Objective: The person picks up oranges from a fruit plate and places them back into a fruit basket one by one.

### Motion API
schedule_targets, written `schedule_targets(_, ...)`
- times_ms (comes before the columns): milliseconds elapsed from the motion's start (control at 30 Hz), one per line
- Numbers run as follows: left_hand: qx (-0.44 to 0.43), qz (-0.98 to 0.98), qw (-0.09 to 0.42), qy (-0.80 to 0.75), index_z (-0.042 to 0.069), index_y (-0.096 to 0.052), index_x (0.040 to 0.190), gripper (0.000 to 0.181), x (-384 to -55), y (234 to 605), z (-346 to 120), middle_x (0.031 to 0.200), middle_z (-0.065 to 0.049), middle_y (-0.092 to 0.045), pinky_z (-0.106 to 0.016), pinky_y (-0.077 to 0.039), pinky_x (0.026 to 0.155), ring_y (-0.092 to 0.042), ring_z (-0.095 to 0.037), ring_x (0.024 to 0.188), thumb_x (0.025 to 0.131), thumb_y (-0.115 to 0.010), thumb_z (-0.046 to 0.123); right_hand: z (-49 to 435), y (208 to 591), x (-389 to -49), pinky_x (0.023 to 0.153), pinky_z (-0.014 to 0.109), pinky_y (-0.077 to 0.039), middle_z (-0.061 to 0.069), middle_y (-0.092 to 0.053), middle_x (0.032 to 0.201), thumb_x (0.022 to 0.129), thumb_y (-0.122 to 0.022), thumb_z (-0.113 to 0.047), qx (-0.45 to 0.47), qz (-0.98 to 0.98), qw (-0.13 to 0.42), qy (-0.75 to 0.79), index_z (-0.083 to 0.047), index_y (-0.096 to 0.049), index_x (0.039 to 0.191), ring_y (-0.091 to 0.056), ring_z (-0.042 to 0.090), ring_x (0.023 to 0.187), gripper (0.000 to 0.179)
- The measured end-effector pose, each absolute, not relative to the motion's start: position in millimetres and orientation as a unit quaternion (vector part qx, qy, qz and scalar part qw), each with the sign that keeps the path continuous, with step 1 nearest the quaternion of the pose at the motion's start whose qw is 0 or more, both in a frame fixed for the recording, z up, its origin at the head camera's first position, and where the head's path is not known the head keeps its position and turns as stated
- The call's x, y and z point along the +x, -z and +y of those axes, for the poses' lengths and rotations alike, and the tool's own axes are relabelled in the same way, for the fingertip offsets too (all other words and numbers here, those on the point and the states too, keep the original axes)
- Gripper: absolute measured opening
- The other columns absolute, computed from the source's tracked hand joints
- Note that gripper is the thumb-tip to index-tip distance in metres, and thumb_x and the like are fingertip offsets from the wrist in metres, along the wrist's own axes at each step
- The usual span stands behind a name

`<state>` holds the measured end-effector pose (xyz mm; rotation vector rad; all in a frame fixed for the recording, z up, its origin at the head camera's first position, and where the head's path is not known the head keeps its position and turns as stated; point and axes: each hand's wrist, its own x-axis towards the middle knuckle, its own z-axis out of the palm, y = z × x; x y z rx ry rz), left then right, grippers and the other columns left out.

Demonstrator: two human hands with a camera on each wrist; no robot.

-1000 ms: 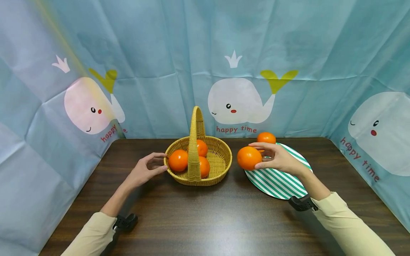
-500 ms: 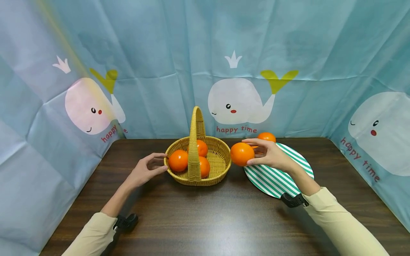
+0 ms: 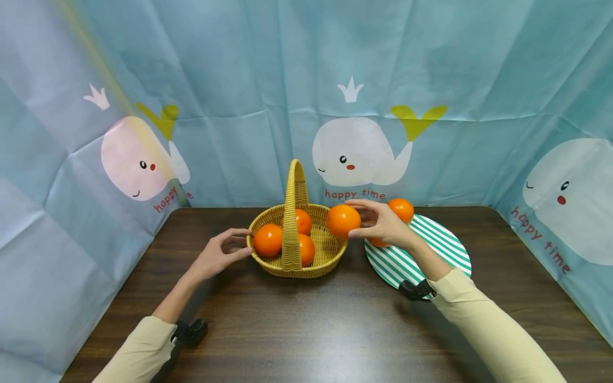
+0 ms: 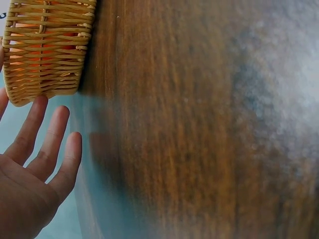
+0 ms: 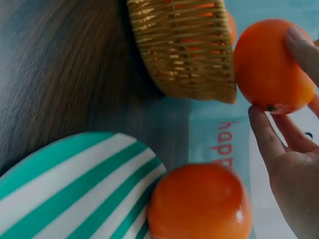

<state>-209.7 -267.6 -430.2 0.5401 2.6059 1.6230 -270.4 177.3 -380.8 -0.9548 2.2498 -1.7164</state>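
My right hand (image 3: 383,226) holds an orange (image 3: 344,221) between thumb and fingertips, over the right side of a yellow wicker basket (image 3: 306,272). In the right wrist view this held orange (image 5: 273,64) is raised beside the basket's rim. Three oranges sit in the basket's left and middle part, one of them at the left end (image 3: 268,240); the tall handle partly covers them. My left hand (image 3: 217,255) touches the basket's left end with spread fingers, its fingertips (image 4: 39,102) right at the wicker.
Right of the basket lies a round green-and-white striped plate (image 3: 450,244). One orange (image 3: 401,210) is at its back edge, and another (image 3: 378,242) is mostly hidden under my right hand. A blue whale-print curtain (image 3: 239,159) encloses the dark wooden table (image 3: 287,330).
My right hand has carried the orange leftward and up, from above the plate's left edge to over the basket's right side. The left hand has stayed at the basket.
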Motion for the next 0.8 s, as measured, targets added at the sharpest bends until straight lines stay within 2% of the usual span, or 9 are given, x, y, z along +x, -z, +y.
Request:
schedule_targets(167, 0.169, 0.838, 0.013, -0.519, 0.008, -0.059, 0.139, 0.046, -209.9, 429.9, -267.2, 0.135, -0.019, -0.058, -0.034, -0.057, 0.088, -0.06, -0.039, 0.119, 0.097, -0.074, 0.019, 164.8, 383.2, -273.8, 0.094, 0.042, -0.054, 0.015, -0.055, 0.141, 0.083, -0.083, 0.003, -0.331, 0.739, 0.081, 0.581, -0.006, -0.052, 0.146, -0.063, 0.034, 0.113, 0.07)
schedule_targets(400, 0.17, 0.836, 0.018, -0.521, 0.008, -0.059, 0.139, 0.046, -210.2, 430.3, -267.0, 0.135, -0.02, -0.057, -0.033, -0.057, 0.087, -0.06, -0.04, 0.119, 0.097, -0.074, 0.019, 155.4, 388.1, -274.9, 0.093, 0.041, -0.054, 0.017, -0.055, 0.14, 0.083, -0.082, 0.004, -0.337, 0.726, 0.098, 0.592, 0.003, -0.049, 0.147, -0.063, 0.034, 0.113, 0.072)
schedule_targets(567, 0.171, 0.836, 0.017, -0.521, 0.008, -0.059, 0.139, 0.046, -210.4, 430.6, -267.1, 0.135, -0.02, -0.057, -0.032, -0.057, 0.086, -0.059, -0.041, 0.12, 0.097, -0.073, 0.019, 151.9, 388.0, -273.2, 0.094, 0.042, -0.054, 0.017, -0.055, 0.14, 0.083, -0.082, 0.005, -0.339, 0.728, 0.099, 0.588, 0.004, -0.049, 0.146, -0.062, 0.035, 0.115, 0.072)
schedule_targets(800, 0.171, 0.836, 0.013, -0.522, 0.007, -0.059, 0.138, 0.045, -210.2, 429.8, -267.3, 0.135, -0.02, -0.057, -0.031, -0.056, 0.087, -0.058, -0.043, 0.12, 0.097, -0.074, 0.018, 154.9, 388.6, -272.6, 0.099, 0.046, -0.05, 0.031, -0.049, 0.141, 0.086, -0.079, 0.006, -0.344, 0.729, 0.093, 0.584, 0.011, -0.05, 0.141, -0.053, 0.046, 0.125, 0.062)
